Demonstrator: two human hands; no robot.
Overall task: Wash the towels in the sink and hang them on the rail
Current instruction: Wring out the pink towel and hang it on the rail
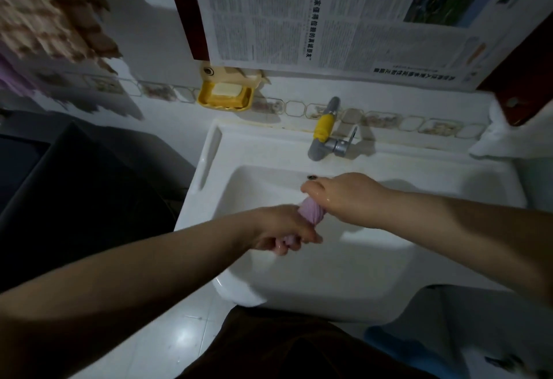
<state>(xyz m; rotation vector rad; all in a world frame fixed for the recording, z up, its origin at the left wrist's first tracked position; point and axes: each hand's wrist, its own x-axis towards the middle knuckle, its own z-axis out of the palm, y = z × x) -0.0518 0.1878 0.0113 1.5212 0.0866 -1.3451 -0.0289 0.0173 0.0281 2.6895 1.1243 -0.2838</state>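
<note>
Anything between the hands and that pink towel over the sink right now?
Nothing: the left hand and right hand each grip an end of the twisted pink towel above the sink.

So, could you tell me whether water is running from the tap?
No, the tap shows no stream above the sink.

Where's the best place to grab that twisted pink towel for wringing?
By its two ends, as here: the left hand grips the near end from the left, the right hand the far end from the right. The pink towel forms one tight rope over the sink.
</note>
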